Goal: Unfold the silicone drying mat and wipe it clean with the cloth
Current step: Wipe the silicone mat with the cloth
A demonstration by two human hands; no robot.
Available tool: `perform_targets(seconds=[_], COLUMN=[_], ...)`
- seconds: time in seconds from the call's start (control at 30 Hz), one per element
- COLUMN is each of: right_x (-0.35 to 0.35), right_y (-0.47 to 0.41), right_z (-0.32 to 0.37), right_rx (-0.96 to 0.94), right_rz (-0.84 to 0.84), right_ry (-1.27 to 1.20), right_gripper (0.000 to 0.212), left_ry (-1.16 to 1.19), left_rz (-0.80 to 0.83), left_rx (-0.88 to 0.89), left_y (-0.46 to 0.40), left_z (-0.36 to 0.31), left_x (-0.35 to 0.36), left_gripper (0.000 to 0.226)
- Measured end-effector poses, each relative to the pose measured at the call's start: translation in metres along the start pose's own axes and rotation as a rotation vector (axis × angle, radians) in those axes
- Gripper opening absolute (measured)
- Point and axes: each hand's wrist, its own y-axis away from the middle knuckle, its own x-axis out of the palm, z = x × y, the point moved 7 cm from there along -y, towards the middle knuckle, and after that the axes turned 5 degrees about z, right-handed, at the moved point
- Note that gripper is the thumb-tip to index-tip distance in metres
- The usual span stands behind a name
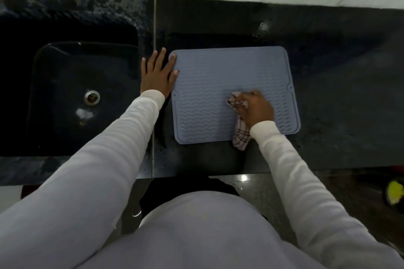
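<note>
The mat [218,76] is blue-grey with wavy lines. The cloth [240,135] is pale with dark checks. The counter [328,72] and sink [65,72] are black. Both sleeves [105,148] are white.

The left hand [157,72] lies flat with its fingers spread wide; the right hand [258,108] is curled tight, both arms reaching forward

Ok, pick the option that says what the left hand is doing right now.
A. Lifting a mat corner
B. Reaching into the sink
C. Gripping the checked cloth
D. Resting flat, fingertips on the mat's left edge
D: the left hand lies spread flat on the counter, fingertips on the left edge of the mat, while the right hand grips the cloth.
</note>
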Motion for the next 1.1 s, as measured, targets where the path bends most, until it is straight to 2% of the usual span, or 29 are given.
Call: perform_targets(seconds=[0.2,0.3,0.4,0.47,0.6,0.67,0.73,0.83,0.97,1.1], right_x=[-0.032,-0.042,-0.048,-0.042,0.003,0.035,0.062,0.066,0.033,0.001], right_y=[-0.004,-0.003,-0.002,0.000,0.019,0.030,0.036,0.036,0.021,0.014], right_z=[-0.055,-0.078,-0.079,-0.045,0.071,0.115,0.133,0.113,0.050,-0.012], right_rx=[0.173,0.273,0.321,0.192,-0.220,-0.322,-0.342,-0.299,-0.158,-0.078], right_rz=[-0.030,-0.071,-0.152,-0.174,-0.064,0.004,0.060,0.072,0.046,0.042], right_ry=[0.042,0.111,0.063,-0.027,-0.094,-0.054,0.038,0.112,0.148,0.300], right_gripper=[0.031,0.021,0.028,0.029,0.029,0.025,0.022,0.029,0.026,0.028], left_ry=[0.010,0.025,0.048,0.122,0.187,0.129,0.082,0.027,0.010,0.007], left_rz=[0.001,-0.001,0.010,-0.007,-0.098,-0.071,-0.052,-0.030,-0.017,-0.018], left_rx=[0.006,0.003,0.016,0.005,0.082,0.107,0.050,0.002,-0.016,-0.007], left_y=[0.002,0.002,0.002,0.005,0.044,0.071,0.087,0.089,0.088,0.090], left_z=[0.000,0.001,0.003,0.002,-0.026,-0.037,-0.036,-0.034,-0.034,-0.034], left_x=[-0.002,0.000,0.001,-0.003,-0.008,0.009,0.025,0.032,0.031,0.031], left_gripper=[0.054,0.054,0.057,0.062,0.063,0.060,0.060,0.059,0.056,0.055])
